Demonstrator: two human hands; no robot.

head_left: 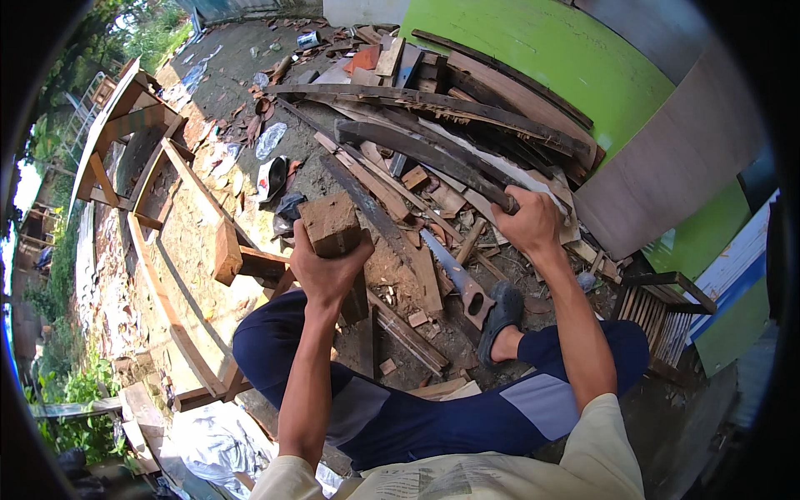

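Fingers of the left hand wrap a wood block, long axis looks kinda up-down; off to their right, the right hand grips a dark blade-like tool, slanting out forward-left.

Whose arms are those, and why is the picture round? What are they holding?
There's no robot here: those are a person's own bare hands. The camera sits on the person's head and looks down. Its very wide lens bends straight edges and makes the picture look round.

The left hand holds a thick wooden block. The right hand grips what looks like a big knife, long and dark.

On the ground lie lots of wood scraps, and a saw with its handle close to the person's dark shoe.
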